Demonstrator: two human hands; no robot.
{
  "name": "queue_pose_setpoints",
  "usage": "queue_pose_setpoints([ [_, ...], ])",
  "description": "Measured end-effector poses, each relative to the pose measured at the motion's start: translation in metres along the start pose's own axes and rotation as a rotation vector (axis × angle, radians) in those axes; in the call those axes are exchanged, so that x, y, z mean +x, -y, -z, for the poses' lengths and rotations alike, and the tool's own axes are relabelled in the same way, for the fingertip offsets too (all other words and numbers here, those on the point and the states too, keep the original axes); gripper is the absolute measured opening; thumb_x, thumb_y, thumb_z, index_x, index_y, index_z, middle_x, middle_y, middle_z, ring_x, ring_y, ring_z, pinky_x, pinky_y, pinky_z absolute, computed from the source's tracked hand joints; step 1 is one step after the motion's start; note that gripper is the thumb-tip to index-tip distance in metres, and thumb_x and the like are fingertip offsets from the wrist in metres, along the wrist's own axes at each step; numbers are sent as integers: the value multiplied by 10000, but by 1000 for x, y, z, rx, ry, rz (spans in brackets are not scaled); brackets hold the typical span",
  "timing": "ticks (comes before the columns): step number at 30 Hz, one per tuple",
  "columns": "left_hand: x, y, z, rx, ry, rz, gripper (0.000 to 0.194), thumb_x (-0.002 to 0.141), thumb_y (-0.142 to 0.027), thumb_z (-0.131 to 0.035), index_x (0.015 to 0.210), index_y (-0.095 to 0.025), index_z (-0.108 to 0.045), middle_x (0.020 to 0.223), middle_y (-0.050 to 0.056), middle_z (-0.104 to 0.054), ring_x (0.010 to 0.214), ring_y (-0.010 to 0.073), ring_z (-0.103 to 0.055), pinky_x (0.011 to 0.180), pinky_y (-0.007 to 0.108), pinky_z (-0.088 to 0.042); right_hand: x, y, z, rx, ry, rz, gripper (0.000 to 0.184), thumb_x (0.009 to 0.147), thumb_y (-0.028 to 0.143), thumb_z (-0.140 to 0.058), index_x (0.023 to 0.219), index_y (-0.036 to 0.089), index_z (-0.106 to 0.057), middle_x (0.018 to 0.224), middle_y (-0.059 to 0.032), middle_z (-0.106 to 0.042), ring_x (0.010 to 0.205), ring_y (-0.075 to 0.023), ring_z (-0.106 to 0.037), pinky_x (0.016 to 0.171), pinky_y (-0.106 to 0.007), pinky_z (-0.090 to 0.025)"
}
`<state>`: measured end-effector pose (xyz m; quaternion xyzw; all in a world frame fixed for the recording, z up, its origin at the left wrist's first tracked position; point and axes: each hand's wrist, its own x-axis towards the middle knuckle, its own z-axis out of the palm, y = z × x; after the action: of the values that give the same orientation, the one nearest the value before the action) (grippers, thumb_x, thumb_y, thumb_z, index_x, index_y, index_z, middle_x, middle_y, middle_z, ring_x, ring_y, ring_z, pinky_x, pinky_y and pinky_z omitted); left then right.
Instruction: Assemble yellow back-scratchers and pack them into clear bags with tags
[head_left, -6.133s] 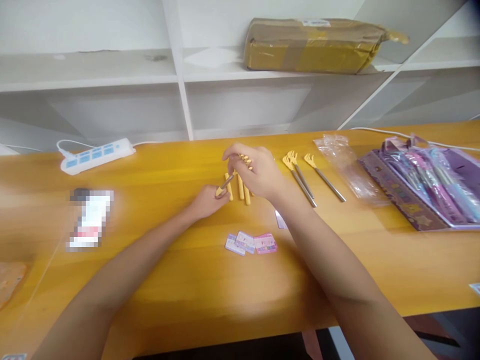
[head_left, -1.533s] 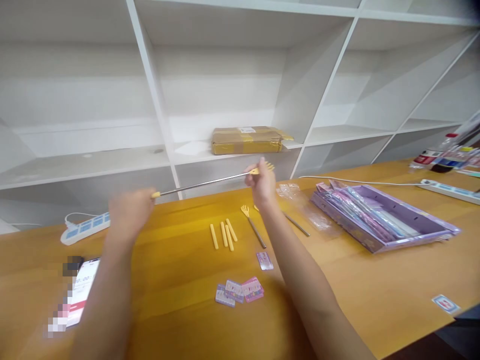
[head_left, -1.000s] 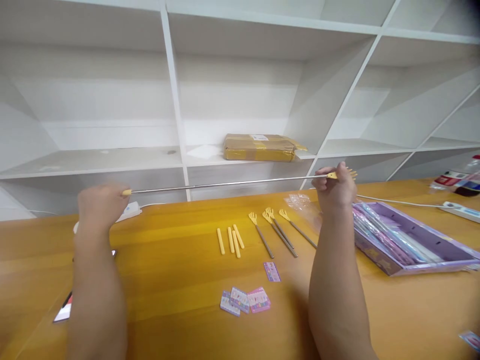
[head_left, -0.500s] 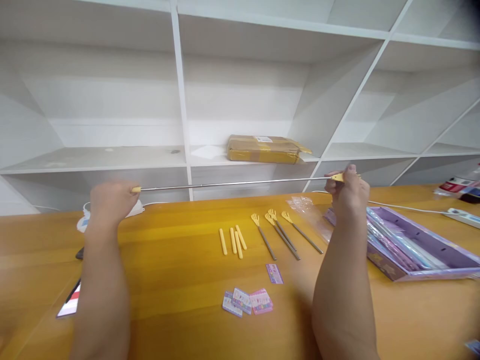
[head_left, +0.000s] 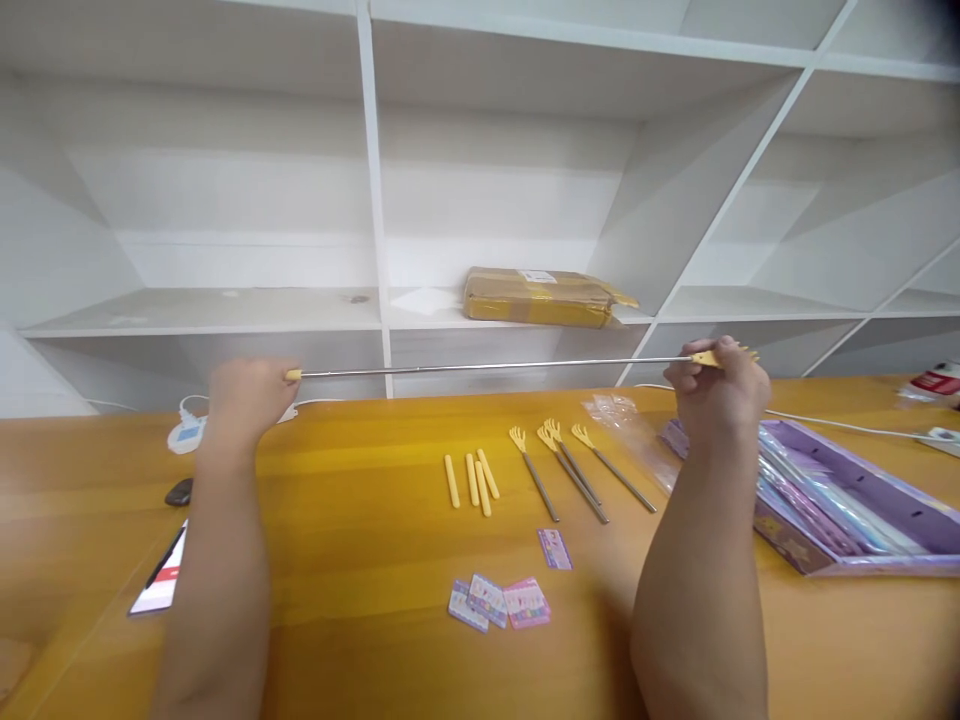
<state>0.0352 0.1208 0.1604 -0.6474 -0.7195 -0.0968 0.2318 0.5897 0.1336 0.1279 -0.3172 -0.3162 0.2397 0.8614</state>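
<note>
A telescopic back scratcher [head_left: 487, 367] is stretched out level above the far part of the table, its thin metal rod fully in sight. My left hand [head_left: 251, 397] is closed round its yellow handle, of which only the tip shows. At the other end, my right hand [head_left: 720, 385] pinches the yellow claw head. Below the rod lie several yellow handle sleeves [head_left: 452, 482] and, to their right, several back scratchers [head_left: 534, 475] with yellow claws and short grey rods. Small printed cards [head_left: 488, 600] lie nearer to me, partly overlapping, with a purple card [head_left: 554, 549] apart from them.
A purple box [head_left: 847, 500] with wrapped items stands at the right, beside clear plastic bags [head_left: 630, 430]. A taped cardboard parcel [head_left: 540, 297] rests on the white shelf [head_left: 300, 310]. At the left are a phone-like device [head_left: 159, 585], a black mouse [head_left: 180, 492] and a white plug adapter [head_left: 187, 433].
The view has shifted slightly, so most things sit a little further right. Both hands still hold the extended back scratcher, its length about the same.
</note>
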Motion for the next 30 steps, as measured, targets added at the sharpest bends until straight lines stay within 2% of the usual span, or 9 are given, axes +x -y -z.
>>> queue_pose_setpoints([
  [3, 3, -8, -2, 7, 20, -2, 319, 901, -253, -448, 795, -223, -747, 737, 95, -672, 727, 259, -601, 625, 331, -281, 1, 0, -2, 64, -38, 26, 299, 909, 210, -670, 623, 181, -588, 727, -58, -557, 514, -77, -380, 473, -278, -153],
  [8, 3, -15, -2, 39, 51, -39, 367, 917, -248, -419, 824, -238, -774, 754, 99, -704, 773, 284, -655, 634, 333, -287, 2, -4, -2, 123, -19, 62, 313, 939, 211, -608, 628, 182, -579, 708, -37, -532, 497, -72, -391, 475, -278, -138],
  [13, -1, -15, 5, 3, 124, -141, 338, 914, -215, -438, 828, -243, -764, 743, 92, -707, 766, 275, -661, 649, 333, -281, 3, -10, -4, -73, 16, 12, 430, 998, 321, -559, 590, 184, -568, 615, -28, -477, 466, -90, -385, 472, -285, -173],
  [17, -5, -35, 8, -8, 135, -170, 329, 903, -168, -441, 840, -228, -758, 775, 120, -728, 759, 286, -679, 657, 337, -323, -4, -22, -28, -173, 126, -18, 392, 951, 430, -603, 640, 202, -535, 560, 3, -465, 445, -95, -369, 442, -262, -189],
  [20, -12, -76, 7, -58, 149, -198, 331, 918, -156, -444, 881, -215, -767, 815, 147, -746, 803, 305, -711, 688, 342, -385, -42, -43, -65, -281, 198, -57, 451, 905, 555, -650, 657, 204, -510, 547, 12, -494, 461, -100, -407, 439, -233, -251],
  [21, -16, -92, 7, -84, 174, -212, 335, 922, -148, -443, 892, -210, -771, 822, 157, -748, 808, 310, -717, 699, 350, -406, -62, -53, -79, -380, 258, -84, 502, 916, 614, -618, 647, 203, -516, 537, 4, -503, 474, -109, -437, 456, -236, -296],
  [24, -28, -133, 4, -171, 297, -211, 319, 928, -134, -464, 967, -203, -772, 864, 173, -757, 805, 300, -725, 714, 357, -451, -131, -83, -116, -430, 413, -131, 609, 900, 687, -617, 555, 202, -493, 502, -14, -490, 476, -120, -450, 489, -266, -340],
  [27, -35, -146, 0, -178, 321, -223, 294, 936, -140, -466, 936, -201, -753, 809, 160, -737, 748, 290, -715, 670, 347, -450, -182, -95, -134, -402, 559, -113, 678, 994, 716, -432, 539, 220, -357, 502, 15, -346, 495, -108, -339, 512, -276, -281],
  [30, -37, -141, -2, -177, 317, -237, 296, 954, -162, -446, 922, -211, -736, 764, 139, -707, 720, 287, -702, 649, 343, -433, -193, -87, -136, -418, 625, -107, 674, 994, 737, -421, 567, 221, -338, 536, 22, -299, 518, -106, -281, 520, -285, -226],
])
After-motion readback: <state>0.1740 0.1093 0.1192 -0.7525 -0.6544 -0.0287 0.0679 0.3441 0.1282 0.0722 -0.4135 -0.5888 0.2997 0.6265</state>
